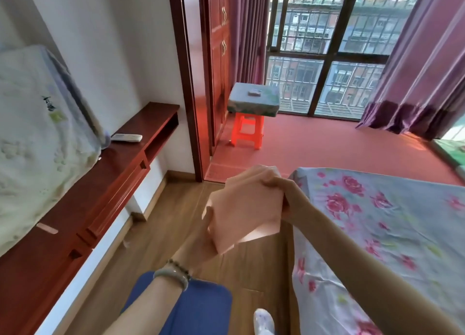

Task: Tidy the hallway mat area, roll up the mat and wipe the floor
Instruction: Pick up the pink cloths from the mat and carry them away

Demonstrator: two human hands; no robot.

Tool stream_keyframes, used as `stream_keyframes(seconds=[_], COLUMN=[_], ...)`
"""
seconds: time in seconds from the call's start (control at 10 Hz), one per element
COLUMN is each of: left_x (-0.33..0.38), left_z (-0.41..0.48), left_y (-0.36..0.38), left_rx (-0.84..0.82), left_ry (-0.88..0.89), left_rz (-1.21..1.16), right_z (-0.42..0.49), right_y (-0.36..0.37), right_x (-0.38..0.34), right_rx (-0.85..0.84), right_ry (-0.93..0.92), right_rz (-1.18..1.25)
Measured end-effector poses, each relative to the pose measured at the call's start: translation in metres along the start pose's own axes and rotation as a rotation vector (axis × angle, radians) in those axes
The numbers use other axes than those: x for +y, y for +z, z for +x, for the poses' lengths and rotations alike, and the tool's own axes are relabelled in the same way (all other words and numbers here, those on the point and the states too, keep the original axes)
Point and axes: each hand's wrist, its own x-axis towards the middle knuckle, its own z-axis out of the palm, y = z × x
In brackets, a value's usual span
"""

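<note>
A pale pink cloth (245, 206), folded into a flat pad, hangs in the air over the wooden floor (176, 216) between my two hands. My right hand (284, 196) grips its upper right edge with curled fingers. My left hand (201, 244) holds the lower left part from behind and is mostly hidden by the cloth; beaded bracelets circle that wrist. A blue mat (198, 307) lies flat on the floor directly below my arms. One slippered foot (264, 321) stands at its right edge.
A bed with a floral sheet (377, 234) fills the right side. A red-brown console (100, 191) with a remote runs along the left wall under a covered screen. Ahead, a red stool (247, 131) carrying a cushion stands on red carpet before the barred window.
</note>
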Motion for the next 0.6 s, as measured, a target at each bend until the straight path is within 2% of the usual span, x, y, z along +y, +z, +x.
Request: stream_keyframes(seconds=[0.1,0.3,0.5,0.6], left_x=[0.009,0.071,0.146,0.174], left_z=[0.083,0.185,0.292,0.341], left_y=[-0.004,0.019,0.068,0.084], left_rx=[0.008,-0.061,-0.086,-0.014], left_ry=[-0.019,0.11,0.151,0.107], left_rz=[-0.043,0.113,0.162,0.191], right_z=[0.047,0.155,0.264,0.305], right_y=[-0.028,-0.093,-0.131,-0.144], right_x=[-0.016,-0.053,-0.118,-0.15], right_rx=[0.129,0.074,0.06,0.08], right_ry=[-0.037,-0.095,-0.093,-0.108], right_rz=[-0.075,-0.308,-0.279,-0.331])
